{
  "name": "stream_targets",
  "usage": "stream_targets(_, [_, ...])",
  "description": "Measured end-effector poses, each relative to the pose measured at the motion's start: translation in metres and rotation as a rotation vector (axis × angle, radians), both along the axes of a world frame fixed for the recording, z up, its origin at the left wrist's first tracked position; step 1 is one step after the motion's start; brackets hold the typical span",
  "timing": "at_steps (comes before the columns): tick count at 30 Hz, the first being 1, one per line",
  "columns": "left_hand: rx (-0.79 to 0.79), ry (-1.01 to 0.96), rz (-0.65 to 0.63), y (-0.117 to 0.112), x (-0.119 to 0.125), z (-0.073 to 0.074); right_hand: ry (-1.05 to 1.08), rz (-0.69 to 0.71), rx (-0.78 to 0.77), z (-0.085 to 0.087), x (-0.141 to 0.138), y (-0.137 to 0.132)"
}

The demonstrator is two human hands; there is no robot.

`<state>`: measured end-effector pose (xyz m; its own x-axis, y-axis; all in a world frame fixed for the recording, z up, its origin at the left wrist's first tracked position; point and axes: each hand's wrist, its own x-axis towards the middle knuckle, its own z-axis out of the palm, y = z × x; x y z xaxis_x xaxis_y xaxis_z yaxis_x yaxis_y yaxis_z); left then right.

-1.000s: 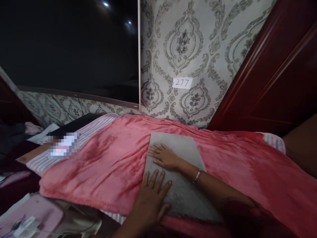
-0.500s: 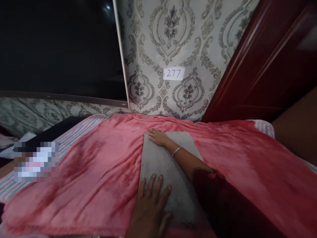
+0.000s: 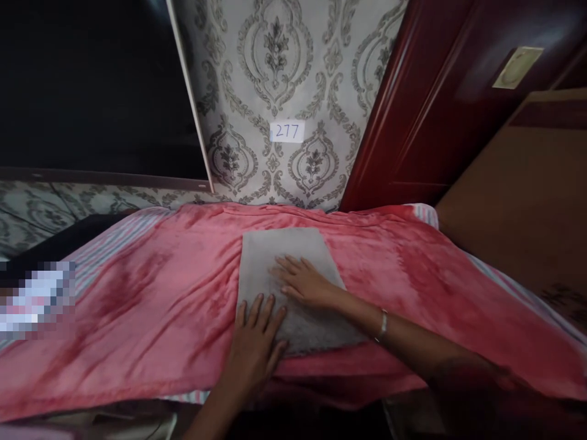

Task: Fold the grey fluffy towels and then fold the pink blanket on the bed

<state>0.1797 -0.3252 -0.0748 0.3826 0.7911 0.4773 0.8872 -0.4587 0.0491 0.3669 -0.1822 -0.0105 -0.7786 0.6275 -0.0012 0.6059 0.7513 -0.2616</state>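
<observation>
Right hand (image 3: 305, 286), mine, has come back from the far-left corner of the grey cloth (image 3: 309, 327), where it lay half a second ago, to about the cloth's middle. View has swung too: more of the brown box (image 3: 513, 208) now shows at the right edge.

Right hand: palm down on the cloth, fingers extended and apart, gripping nothing; fingertips slightly blurred. Silver bracelet (image 3: 383, 325) on that wrist.

Left hand (image 3: 254, 345): palm down at the cloth's near-left corner, fingers spread, thumb angled out to the right. Nothing pinched in it. Whether I am pressing down with either hand, cannot tell.

Cloth position: spread flat, a single panel, on top of the pink blanket (image 3: 151, 318), which has creases just to the left of it. Striped fabric (image 3: 121, 238) shows from under the blanket on the left.

Surroundings: patterned wall (image 3: 275, 91) behind, bearing a white label (image 3: 287, 131) reading 277; dark screen (image 3: 92, 91) to the left; dark red wooden panel (image 3: 413, 128) to the right.
</observation>
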Motion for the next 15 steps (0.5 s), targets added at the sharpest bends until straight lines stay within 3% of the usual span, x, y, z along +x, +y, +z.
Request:
stream_targets(4, [-0.068, 0.024, -0.081, -0.006, 0.031, 0.002, -0.011, -0.094, -0.014, -0.022, 0.044, -0.034])
stream_targets(8, [-0.102, 0.039, -0.061, -0.009, 0.053, -0.007, 0.013, -0.182, 0.032, -0.035, 0.05, -0.036])
stream_targets(11, [-0.129, 0.044, -0.069, -0.011, 0.054, -0.007, 0.052, -0.286, 0.042, -0.04, 0.048, -0.033])
stream_targets(15, [-0.217, -0.001, -0.12, -0.013, 0.04, 0.006, 0.201, -0.554, 0.002, -0.052, 0.061, -0.02])
